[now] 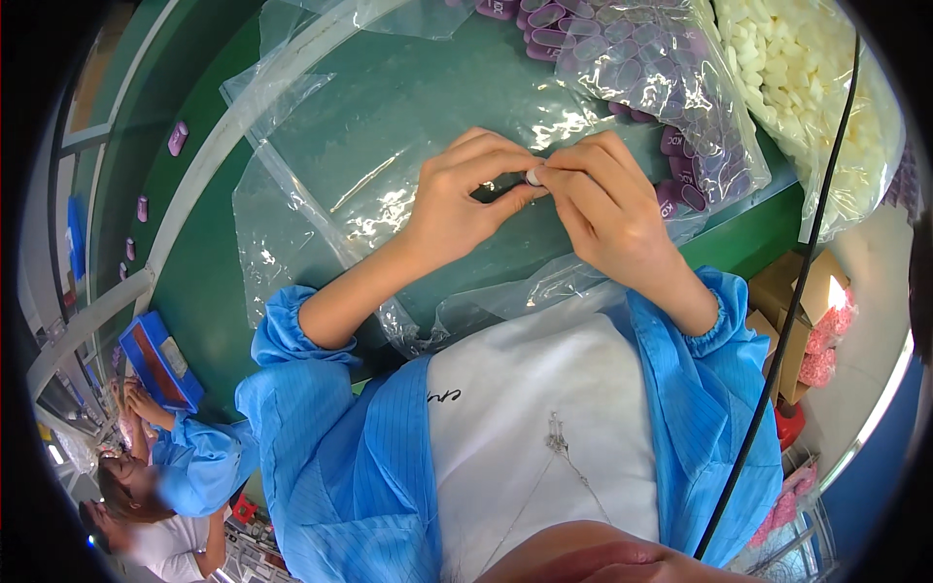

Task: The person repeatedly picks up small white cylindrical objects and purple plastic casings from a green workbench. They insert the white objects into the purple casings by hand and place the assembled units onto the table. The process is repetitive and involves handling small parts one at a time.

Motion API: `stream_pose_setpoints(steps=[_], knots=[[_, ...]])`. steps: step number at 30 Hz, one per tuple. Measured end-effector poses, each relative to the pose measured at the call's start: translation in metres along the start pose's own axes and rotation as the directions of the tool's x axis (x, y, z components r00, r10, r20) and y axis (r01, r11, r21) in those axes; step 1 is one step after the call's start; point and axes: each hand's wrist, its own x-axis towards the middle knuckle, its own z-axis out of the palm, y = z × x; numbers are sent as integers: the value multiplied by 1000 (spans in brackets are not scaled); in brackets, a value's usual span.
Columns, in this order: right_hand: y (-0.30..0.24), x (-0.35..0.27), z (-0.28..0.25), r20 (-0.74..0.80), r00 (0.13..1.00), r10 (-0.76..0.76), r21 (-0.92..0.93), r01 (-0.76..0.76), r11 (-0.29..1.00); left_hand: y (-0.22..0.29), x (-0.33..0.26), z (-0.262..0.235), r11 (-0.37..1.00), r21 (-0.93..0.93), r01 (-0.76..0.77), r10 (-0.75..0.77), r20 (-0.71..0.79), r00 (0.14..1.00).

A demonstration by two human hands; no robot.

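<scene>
Between left hand (465, 194) and right hand (614, 199), both nearly closed, a pinched white piece (533, 178) could slip if squeezed unevenly

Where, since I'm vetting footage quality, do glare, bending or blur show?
Head view: white glare streaks the clear plastic sheet and the clear bag of purple pieces; head view: the white rail bows, apparently from the fisheye lens, and the corners go black; head view: the left hand and right hand look fairly sharp, but blurred patches cover part of the co-workers.
</scene>
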Motion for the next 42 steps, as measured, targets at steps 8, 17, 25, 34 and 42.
stream_pose_setpoints(steps=[8,17,25,34,42], knots=[[6,3,-19,163,986,-15,118,-5,993,-2,-4,-2,1000,7,13,-13,28,1000],[22,-7,-14,55,991,-124,17,123,992,3,-4,2,999,41,4,-2,-52,999],[33,-11,-18,142,901,-409,-144,428,892,-7,-11,-1,879,332,-342,353,29,935],[33,-17,-15,103,916,-389,-145,401,905,1,-4,-3,900,301,-317,315,56,948],[38,-10,-36,49,951,-304,-37,306,951,9,-13,-21,906,347,-240,269,-35,963]])
